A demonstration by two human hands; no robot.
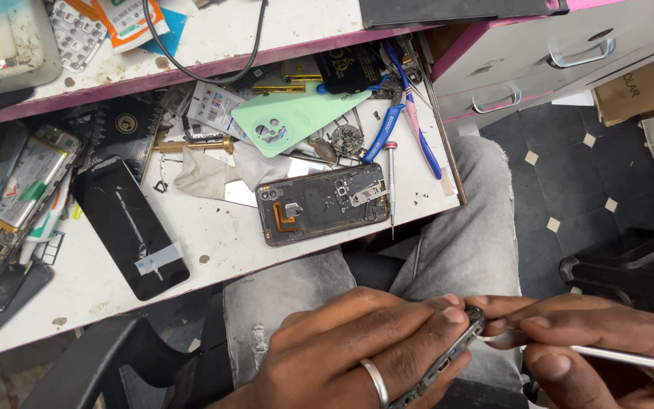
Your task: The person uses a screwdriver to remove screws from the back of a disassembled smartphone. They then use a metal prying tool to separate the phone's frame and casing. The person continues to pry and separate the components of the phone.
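From the head view, your left hand [350, 352] was wrapped around a dark phone frame [452, 356], fingers closed over its back and a ring showing on one finger; you held it edge-up over your lap, with a port visible along that edge. Your right hand [592, 356] was pinched shut on a thin metal tool [630, 357], whose tip met the upper corner of the phone frame right at your left fingertips.

Up and away from that grip, on the pull-out tray [213, 250], lay an opened phone [321, 204] with its board and an orange flex cable exposed. Just right of it a small screwdriver [390, 182] rested upright along the tray, and blue-handled pliers [384, 130] lay beyond that. A mint-green back cover [297, 113] sat above the opened phone, partly over a crumpled white cloth [213, 173]. Farther left of your grip lay a black screen panel [132, 227] bearing a strip of tape, and a second stripped phone [20, 197] with its battery showing. Grey drawers [539, 53] stood above your right hand.
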